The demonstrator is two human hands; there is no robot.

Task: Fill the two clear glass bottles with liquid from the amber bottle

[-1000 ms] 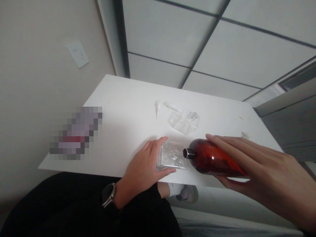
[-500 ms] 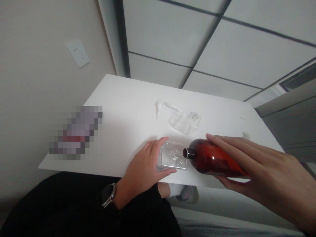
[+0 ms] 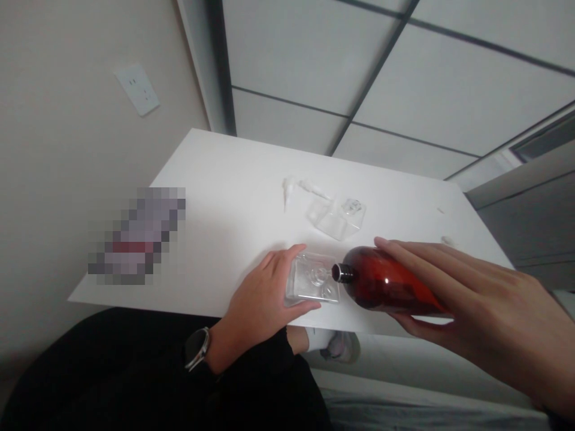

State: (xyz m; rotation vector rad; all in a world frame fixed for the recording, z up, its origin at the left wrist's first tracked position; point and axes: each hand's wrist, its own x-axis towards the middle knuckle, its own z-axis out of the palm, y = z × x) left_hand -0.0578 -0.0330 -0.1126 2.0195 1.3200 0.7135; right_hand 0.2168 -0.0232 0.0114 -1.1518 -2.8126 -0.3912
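Two-handed handling of bottles at a white desk point(image 3: 215, 239). The left hand point(image 3: 258, 299) has its fingers point(image 3: 294, 251) parted to the width of a clear square bottle point(image 3: 308, 290), gripping it near the desk's front edge, thumb on the near side. The right hand point(image 3: 489, 305) has its fingers curved around an amber bottle point(image 3: 381, 278), held tilted, its open neck at the clear bottle's mouth; whether the two touch cannot be told. Beyond lie a second clear bottle point(image 3: 335, 221) and two small white pieces point(image 3: 288, 190); a pixelated object point(image 3: 144, 230) occupies the desk's left side
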